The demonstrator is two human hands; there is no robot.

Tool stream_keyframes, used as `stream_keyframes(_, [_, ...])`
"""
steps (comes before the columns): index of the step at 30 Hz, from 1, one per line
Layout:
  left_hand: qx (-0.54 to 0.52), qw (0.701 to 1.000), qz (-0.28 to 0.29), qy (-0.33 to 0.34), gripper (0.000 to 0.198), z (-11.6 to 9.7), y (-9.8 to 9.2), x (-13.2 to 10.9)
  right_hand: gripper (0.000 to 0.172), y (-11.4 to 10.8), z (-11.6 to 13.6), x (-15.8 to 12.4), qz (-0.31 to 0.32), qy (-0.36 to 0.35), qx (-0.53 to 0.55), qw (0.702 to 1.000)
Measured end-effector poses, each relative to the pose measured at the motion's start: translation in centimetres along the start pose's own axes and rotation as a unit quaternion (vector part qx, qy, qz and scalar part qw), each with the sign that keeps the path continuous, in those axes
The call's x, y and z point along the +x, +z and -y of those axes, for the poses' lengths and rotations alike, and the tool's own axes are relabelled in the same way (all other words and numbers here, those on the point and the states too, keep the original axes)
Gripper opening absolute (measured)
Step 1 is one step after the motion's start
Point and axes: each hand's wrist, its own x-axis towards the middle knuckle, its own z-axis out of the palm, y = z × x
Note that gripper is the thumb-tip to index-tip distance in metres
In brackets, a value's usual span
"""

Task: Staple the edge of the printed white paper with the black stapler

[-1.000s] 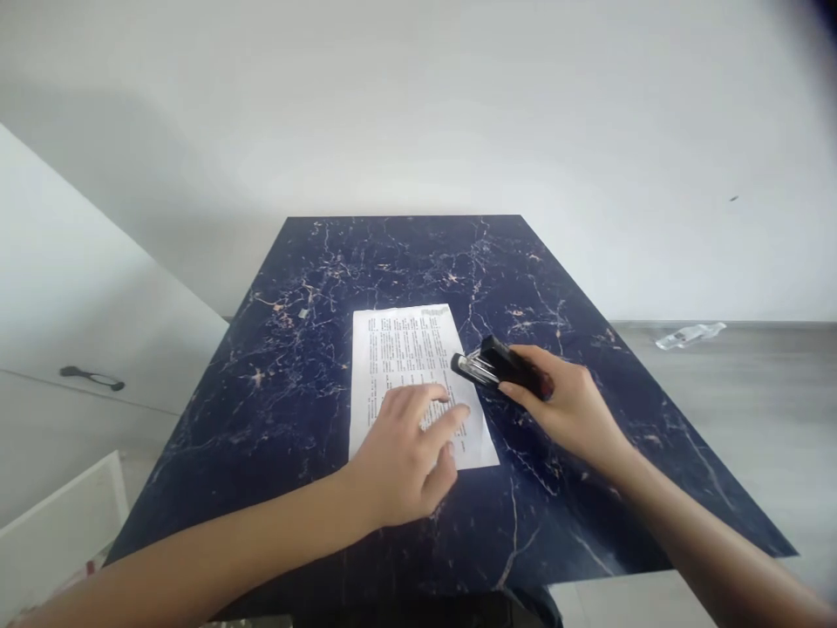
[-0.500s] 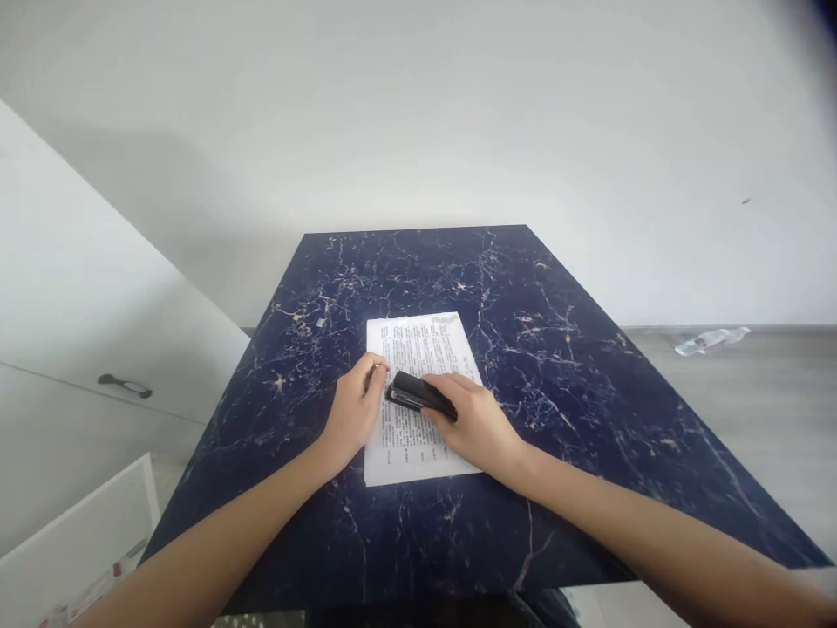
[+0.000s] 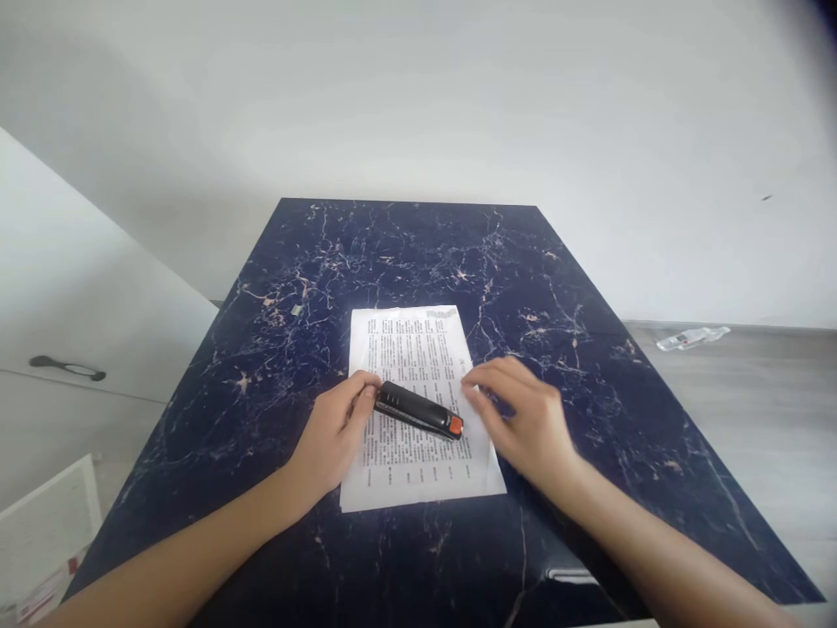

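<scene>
A printed white sheet of paper lies in the middle of the dark blue marble table. Across the sheet lies a black stapler with an orange end pointing right. My left hand is curled at the paper's left edge, its fingertips closed round the stapler's left end. Just right of the stapler's orange end my right hand hovers over the paper's right edge, fingers loosely apart and holding nothing.
A small pale scrap lies on the table at the back left. A white cabinet with a dark handle stands to the left. On the grey floor to the right lies a clear plastic bottle.
My right hand has let go of the stapler and drawn back to the right. The stapler now rests on the paper, with my left hand at its left end.
</scene>
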Motion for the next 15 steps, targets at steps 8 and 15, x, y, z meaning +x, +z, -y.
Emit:
stream_keyframes(8, [0.082,0.993,-0.049,0.071,0.026,0.2,-0.3,0.3,0.017,0.4,-4.7,1.4,0.000,0.208,-0.027,0.978])
stream_keyframes(15, [0.295,0.943,-0.097,0.118,0.039,1.9,-0.4,0.9,0.017,0.8,-4.4,1.4,-0.026,0.233,-0.009,0.972])
